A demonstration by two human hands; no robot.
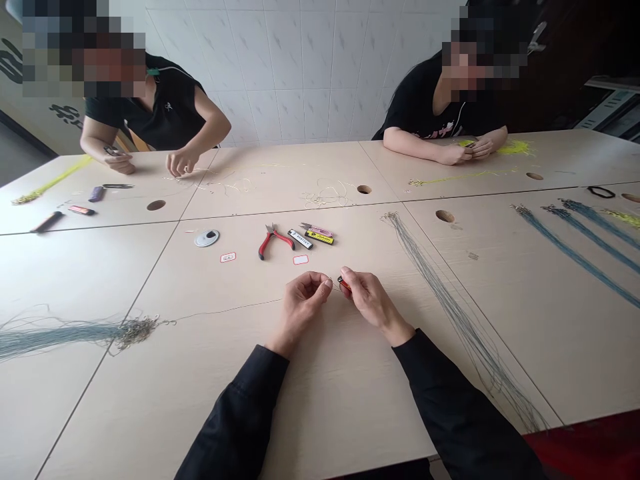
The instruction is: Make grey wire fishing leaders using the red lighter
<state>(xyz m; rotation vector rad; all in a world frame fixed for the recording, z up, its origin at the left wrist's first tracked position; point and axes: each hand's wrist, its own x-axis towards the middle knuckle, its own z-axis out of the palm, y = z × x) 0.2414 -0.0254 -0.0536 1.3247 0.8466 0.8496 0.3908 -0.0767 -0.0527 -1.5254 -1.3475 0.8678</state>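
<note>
The left hand is pinching a thin thread between closed fingers; the thread is running leftward to the hook bundle on the tabletop. The right hand is gripping a lighter firmly, just beside. The step seems to be aligning both; the next move is probably calling for steady fingers. Whether flame is burning, I cannot tell.

A thin greyish thread runs in a shallow line above the desk to the pinched fingertips of the left hand, its tip too small to make out. A red-orange lighter with a dark top, mostly covered by the right hand, tilts toward the pinch, near but apart.
</note>
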